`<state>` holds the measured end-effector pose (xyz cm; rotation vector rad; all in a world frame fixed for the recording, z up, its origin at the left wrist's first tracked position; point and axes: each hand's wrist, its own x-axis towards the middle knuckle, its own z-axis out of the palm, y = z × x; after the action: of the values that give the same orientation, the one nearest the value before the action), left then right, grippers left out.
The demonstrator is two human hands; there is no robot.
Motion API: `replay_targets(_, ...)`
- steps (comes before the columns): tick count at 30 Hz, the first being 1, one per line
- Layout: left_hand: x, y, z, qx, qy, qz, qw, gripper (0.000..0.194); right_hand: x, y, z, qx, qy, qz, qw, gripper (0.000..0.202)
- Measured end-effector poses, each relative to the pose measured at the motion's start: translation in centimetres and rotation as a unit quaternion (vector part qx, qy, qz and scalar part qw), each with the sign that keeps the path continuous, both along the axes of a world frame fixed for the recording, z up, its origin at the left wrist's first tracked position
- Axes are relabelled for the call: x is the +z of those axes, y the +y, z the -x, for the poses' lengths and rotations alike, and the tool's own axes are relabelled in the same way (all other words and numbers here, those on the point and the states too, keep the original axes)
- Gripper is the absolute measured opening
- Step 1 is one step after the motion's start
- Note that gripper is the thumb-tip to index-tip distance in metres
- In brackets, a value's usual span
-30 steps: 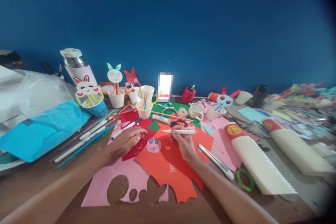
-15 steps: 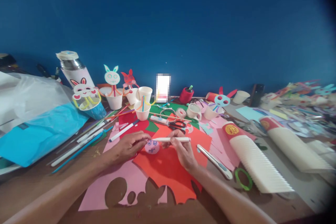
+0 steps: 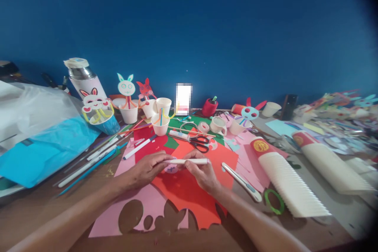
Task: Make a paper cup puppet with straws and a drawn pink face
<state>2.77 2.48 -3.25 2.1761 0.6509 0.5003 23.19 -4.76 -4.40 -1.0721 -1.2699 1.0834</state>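
Note:
My right hand [image 3: 201, 170] grips a white marker [image 3: 191, 161], held level above the red-orange paper [image 3: 189, 197]. At the marker's left end, my left hand [image 3: 153, 167] is closed with its fingertips on it. Below the marker lies a small pink paper circle [image 3: 171, 169] with a face drawn in dark lines; the marker and my fingers hide its upper part. Under my left forearm spreads a pink sheet [image 3: 103, 220] with round holes cut in it.
Scissors [image 3: 199, 143] and a glue stick [image 3: 179, 135] lie beyond my hands. A utility knife [image 3: 242, 181], green tape roll [image 3: 274, 201] and stacked paper cups [image 3: 292, 181] are on the right. Paper-cup bunny figures [image 3: 128, 112] stand at the back; a blue plastic bag [image 3: 50, 153] sits left.
The marker has moved left and slightly down, bringing its left end into my left fingers. It now covers the drawn eyes on the pink circle.

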Motion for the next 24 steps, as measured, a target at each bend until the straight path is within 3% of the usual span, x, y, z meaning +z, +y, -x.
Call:
replay_targets(8, 0.1, -0.4, -0.1, 0.019, -0.009, 0.043, 0.999, 0.032, -0.1, 0.1, 0.3, 0.04, 0.072, 0.006, 0.997, 0.027)
replay_targets(17, -0.6, -0.7, -1.0, 0.031, -0.052, -0.034, 0.998, 0.028, -0.9, 0.3, 1.5, 0.025, 0.167, 0.012, 0.986, 0.021)
replay_targets(24, -0.6, -1.2, -1.2, 0.036, -0.06, -0.011, 0.997, 0.025, -1.1, 0.1, 1.7, 0.04, 0.164, -0.012, 0.986, 0.018)
